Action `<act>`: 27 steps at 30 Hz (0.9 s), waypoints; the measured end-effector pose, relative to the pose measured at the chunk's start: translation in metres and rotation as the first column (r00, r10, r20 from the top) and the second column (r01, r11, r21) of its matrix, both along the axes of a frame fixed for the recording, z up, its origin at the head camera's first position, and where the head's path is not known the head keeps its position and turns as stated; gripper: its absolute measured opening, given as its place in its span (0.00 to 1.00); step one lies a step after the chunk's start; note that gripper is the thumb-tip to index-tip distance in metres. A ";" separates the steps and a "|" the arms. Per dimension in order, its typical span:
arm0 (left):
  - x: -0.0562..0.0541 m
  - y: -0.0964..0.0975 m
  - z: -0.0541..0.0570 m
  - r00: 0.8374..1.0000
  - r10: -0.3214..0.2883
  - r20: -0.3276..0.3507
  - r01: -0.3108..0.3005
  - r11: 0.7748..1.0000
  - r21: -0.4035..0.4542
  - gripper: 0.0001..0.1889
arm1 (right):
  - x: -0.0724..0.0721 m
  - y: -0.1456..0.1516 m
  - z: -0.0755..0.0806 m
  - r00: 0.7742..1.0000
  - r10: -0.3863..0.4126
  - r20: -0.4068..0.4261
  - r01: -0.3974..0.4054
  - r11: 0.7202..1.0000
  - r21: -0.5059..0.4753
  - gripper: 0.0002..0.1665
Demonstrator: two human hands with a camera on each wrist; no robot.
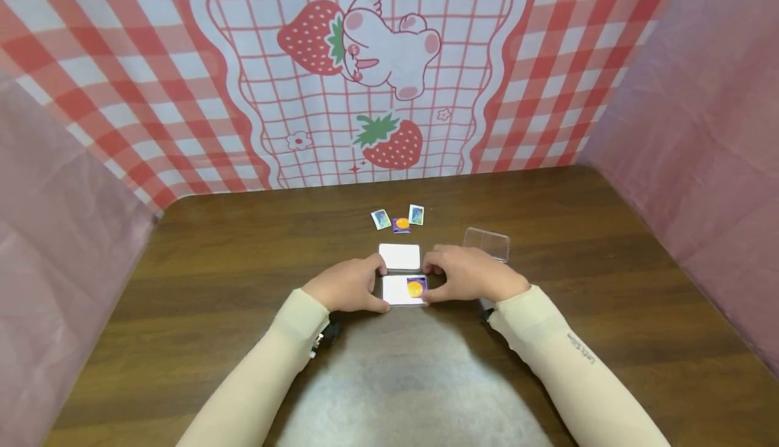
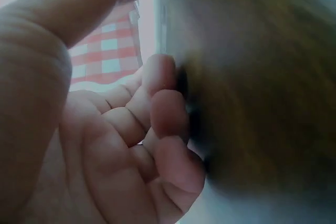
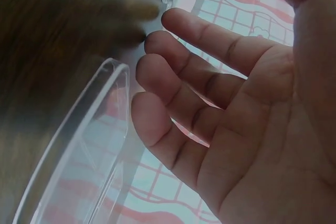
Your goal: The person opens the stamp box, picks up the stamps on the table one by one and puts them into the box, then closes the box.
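Note:
Two small white rectangular cases lie one behind the other on the wooden table. The nearer case (image 1: pixel 395 290) has a purple card with an orange disc (image 1: pixel 416 289) on its right part. My left hand (image 1: pixel 349 286) holds its left end, thumb at the front corner and fingers at the back. At the right end, my right hand (image 1: pixel 471 272) has its thumb on the edge and bent fingers at the back corner. The farther case (image 1: pixel 399 256) is plain white. In the right wrist view, a clear plastic lid (image 3: pixel 86 145) stands close to my right hand's fingertips.
Behind the cases lie a tilted blue-green card (image 1: pixel 381 219), a purple-and-orange card (image 1: pixel 401 224) and another blue-green card (image 1: pixel 416 214). A red-and-white checked cloth (image 1: pixel 243 61) with strawberries hangs along the table's back edge. Pink cloth (image 1: pixel 681 136) hangs at both sides.

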State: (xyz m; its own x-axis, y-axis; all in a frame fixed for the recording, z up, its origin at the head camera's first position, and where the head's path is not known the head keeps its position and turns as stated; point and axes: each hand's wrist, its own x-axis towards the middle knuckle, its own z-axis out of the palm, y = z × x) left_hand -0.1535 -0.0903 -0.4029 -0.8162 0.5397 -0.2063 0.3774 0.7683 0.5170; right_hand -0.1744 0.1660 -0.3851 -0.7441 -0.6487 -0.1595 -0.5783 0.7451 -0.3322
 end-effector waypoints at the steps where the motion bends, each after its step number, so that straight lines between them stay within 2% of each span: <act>1: 0.000 -0.001 -0.001 1.000 0.000 0.011 0.000 1.000 0.024 0.29 | 0.000 0.001 0.001 1.000 0.000 0.001 0.000 1.000 -0.001 0.22; 6: 0.000 -0.005 -0.002 0.999 0.014 0.040 -0.017 0.998 0.066 0.28 | -0.003 0.006 0.004 1.000 -0.010 0.006 0.010 1.000 -0.016 0.23; 13: 0.001 -0.001 -0.001 0.996 0.045 0.074 -0.047 0.999 0.024 0.28 | -0.007 0.014 0.008 1.000 -0.010 -0.017 0.009 0.999 -0.048 0.22; 20: 0.003 0.002 0.001 0.999 0.034 0.039 -0.034 0.999 -0.002 0.27 | -0.007 0.016 0.010 0.999 -0.022 -0.042 0.020 0.999 -0.037 0.20; 27: 0.004 0.004 0.001 0.999 0.036 0.023 -0.035 0.999 -0.026 0.27 | -0.009 0.019 0.013 0.992 -0.102 -0.076 0.095 0.992 -0.083 0.17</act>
State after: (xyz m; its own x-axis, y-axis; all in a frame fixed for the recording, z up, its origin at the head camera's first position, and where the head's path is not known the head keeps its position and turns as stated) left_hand -0.1491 -0.0864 -0.4016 -0.8293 0.5051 -0.2391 0.3376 0.7937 0.5060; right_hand -0.1832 0.1846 -0.3723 -0.8134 -0.5797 -0.0480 -0.5303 0.7729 -0.3483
